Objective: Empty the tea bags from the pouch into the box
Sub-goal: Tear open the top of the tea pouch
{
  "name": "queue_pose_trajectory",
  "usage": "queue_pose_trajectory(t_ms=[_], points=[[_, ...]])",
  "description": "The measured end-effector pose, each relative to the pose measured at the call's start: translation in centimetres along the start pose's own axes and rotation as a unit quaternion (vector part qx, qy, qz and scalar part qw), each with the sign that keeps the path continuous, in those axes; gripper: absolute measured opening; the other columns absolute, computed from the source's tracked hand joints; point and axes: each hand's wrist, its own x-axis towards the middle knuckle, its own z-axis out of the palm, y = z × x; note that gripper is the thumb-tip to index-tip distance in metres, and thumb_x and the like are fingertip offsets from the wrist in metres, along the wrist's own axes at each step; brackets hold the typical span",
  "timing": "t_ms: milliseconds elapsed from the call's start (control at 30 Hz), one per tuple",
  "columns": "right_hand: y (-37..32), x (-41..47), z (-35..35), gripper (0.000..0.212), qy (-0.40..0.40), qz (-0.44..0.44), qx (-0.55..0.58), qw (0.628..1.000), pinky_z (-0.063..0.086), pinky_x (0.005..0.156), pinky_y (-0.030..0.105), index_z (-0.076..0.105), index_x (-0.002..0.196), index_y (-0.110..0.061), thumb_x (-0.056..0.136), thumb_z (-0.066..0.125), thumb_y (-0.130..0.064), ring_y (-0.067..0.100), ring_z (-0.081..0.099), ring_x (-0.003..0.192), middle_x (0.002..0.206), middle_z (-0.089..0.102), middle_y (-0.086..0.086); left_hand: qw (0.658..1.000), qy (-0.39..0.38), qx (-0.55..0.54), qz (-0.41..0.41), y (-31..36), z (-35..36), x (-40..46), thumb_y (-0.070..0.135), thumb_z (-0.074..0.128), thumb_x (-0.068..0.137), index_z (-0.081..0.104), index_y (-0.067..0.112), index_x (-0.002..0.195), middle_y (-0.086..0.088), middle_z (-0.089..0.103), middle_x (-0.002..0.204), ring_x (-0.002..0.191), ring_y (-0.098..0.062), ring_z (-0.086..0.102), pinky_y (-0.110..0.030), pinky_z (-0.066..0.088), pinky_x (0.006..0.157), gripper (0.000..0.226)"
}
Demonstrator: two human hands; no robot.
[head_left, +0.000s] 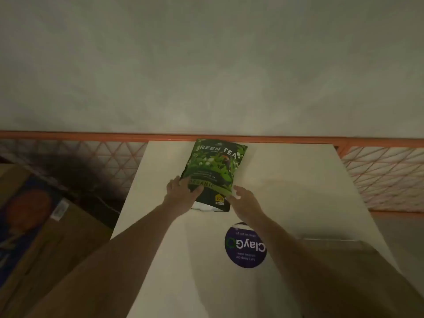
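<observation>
A: Starting at the left, what is seen?

B: A brown cardboard carton [34, 223] with blue and orange print is seen beside the table [160, 260], lower than its top. An orange mesh fence [378, 171] is set behind the table, along a pale wall [206, 65].

A: And the left hand?

B: The left hand [181, 191] is laid on the near left part of the pouch [214, 171], with the thumb across its front and the fingers curved round its left edge. The pouch is gripped there.

A: How is the pouch placed?

B: The green pouch is laid flat on the white table, near the far edge, its top turned away. "GREEN TEA" and "ORGANIC" are printed on it. Something white is seen at its near end, but what it is cannot be told.

A: And the right hand?

B: The right hand [244, 198] is held at the pouch's near right corner, fingers loosely spread. Contact cannot be told; nothing is gripped.

A: Anything further right?

B: A round purple sticker [245, 245] is seen on the table, partly covered by the right forearm.
</observation>
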Motion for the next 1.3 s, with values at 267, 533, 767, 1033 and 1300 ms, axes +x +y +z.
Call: queue_pose_trajectory(t_ms=[267,533,767,1033,1300], points=[[0.6,2.9,2.8,0.045,-0.015,0.055,0.091,0.994,0.042,0.077,0.026,0.044,0.134,-0.008,0.096,0.059,-0.027,0.025,0.056,0.104,0.128,0.059,0.010,0.994,0.001,-0.077,-0.075,-2.9,1.7,3.9,0.087,0.048,0.076,0.029,0.014,0.155,-0.020,0.038,0.155,0.143,-0.041,0.032,-0.053,0.027,0.118,0.109],[1.7,3.1,2.8,0.070,-0.023,0.113,0.169,0.979,0.042,0.091,0.026,0.036,0.146,-0.004,0.086,0.072,-0.012,0.029,0.055,0.120,0.135,0.055,0.014,0.984,-0.034,-0.108,-0.135,-3.6,1.4,3.7,0.092,0.058,0.064,0.021,0.015,0.159,-0.017,0.037,0.156,0.144,-0.038,0.033,-0.048,0.028,0.118,0.128],[4.5,0.4,1.7,0.067,-0.128,0.148,0.224,0.955,0.053,0.093,0.054,0.065,0.114,-0.014,0.048,0.077,-0.016,0.035,0.068,0.099,0.106,0.072,0.015,0.929,-0.130,-0.304,-0.165,-4.4,2.1,-0.2,0.073,0.086,0.039,0.032,0.012,0.149,-0.011,0.057,0.137,0.112,-0.026,0.058,-0.040,0.049,0.097,0.137],[7.0,-5.3,1.5,0.073,-0.107,0.147,0.295,0.938,0.061,0.072,0.042,0.044,0.129,-0.011,0.066,0.081,-0.003,0.032,0.069,0.094,0.115,0.062,0.014,0.899,-0.072,-0.423,-0.087,-4.3,5.0,-7.3,0.016,0.094,0.065,0.035,0.021,0.131,0.004,0.062,0.110,0.092,-0.014,0.067,-0.024,0.055,0.066,0.089],[4.9,-9.3,-1.9,0.076,-0.059,0.046,0.355,0.932,0.056,0.066,0.032,0.036,0.130,-0.027,0.071,0.084,-0.022,0.019,0.066,0.097,0.120,0.058,0.002,0.893,-0.026,-0.449,-0.023,-4.6,6.2,-12.5,0.043,0.098,0.019,0.043,0.027,0.115,-0.002,0.065,0.116,0.102,-0.018,0.068,-0.035,0.061,0.075,0.111]])
